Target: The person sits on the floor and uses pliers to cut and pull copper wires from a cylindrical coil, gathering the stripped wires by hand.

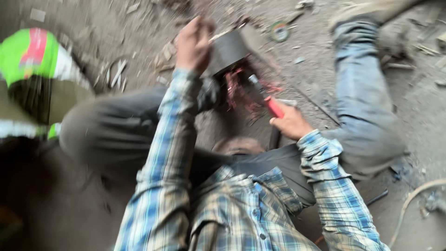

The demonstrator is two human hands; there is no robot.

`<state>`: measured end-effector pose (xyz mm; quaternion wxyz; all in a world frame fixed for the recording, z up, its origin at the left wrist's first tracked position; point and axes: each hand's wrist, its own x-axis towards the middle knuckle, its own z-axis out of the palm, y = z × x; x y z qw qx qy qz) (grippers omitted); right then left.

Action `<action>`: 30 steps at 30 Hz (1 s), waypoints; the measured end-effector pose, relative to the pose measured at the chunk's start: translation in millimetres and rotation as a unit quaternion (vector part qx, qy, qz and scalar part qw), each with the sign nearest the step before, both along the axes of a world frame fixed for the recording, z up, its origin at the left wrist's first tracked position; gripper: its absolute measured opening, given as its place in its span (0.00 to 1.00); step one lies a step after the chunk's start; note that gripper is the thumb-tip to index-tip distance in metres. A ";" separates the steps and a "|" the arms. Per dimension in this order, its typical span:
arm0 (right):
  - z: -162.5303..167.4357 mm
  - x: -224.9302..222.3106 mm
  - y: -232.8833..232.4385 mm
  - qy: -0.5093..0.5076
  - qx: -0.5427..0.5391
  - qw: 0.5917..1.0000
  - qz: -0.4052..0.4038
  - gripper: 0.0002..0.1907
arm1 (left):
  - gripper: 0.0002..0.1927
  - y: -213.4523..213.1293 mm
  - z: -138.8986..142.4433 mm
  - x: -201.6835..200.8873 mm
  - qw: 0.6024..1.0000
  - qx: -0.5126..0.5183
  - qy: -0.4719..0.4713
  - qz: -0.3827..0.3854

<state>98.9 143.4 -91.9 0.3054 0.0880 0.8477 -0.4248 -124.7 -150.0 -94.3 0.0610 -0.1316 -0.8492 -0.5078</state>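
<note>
The picture is blurry, so small things are hard to make out.

Far on the left there is a bright green, white and pink thing (35, 56), maybe a vest or a bag. It lies on the dusty floor (116, 28), well apart from the hands.

Next comes the person's left knee in dark grey trousers (107, 135). The person sits on the floor and wears a blue and yellow checked shirt (241, 209).

The left hand (193, 44) is stretched far out. It is clenched on the left edge of a dark grey box (227, 53) and holds it tilted. The box is in the middle of the picture, on the far side, between the two legs.

Just under the box there is a bunch of thin red wires (239, 88). They look tangled, and I cannot tell where they end.

The right hand (290, 123) is nearer and to the right of the box. It is closed around a tool with a red handle (273, 107). The metal tip of the tool points up to the left, at the wires and the bottom of the box. I cannot tell if the tip touches them.

On the right is a leg in blue jeans (362, 102). Far behind it, a small round green thing (279, 31) lies on the floor. At the right edge, a pale hose (413, 200) curves over the floor.
</note>
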 end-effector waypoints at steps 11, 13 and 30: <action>-3.8 -61.9 -32.5 -0.028 0.086 0.993 0.077 0.45 | 0.24 11.8 -65.2 -0.3 0.934 -0.201 -0.294 0.027; -4.0 -73.0 -33.3 0.016 0.141 0.982 0.126 0.45 | 0.24 12.4 -74.6 -1.2 0.931 -0.190 -0.311 0.038; 2.4 -93.0 -72.7 0.046 0.326 0.910 0.253 0.42 | 0.17 19.1 -80.5 -0.8 0.945 -0.162 -0.277 0.068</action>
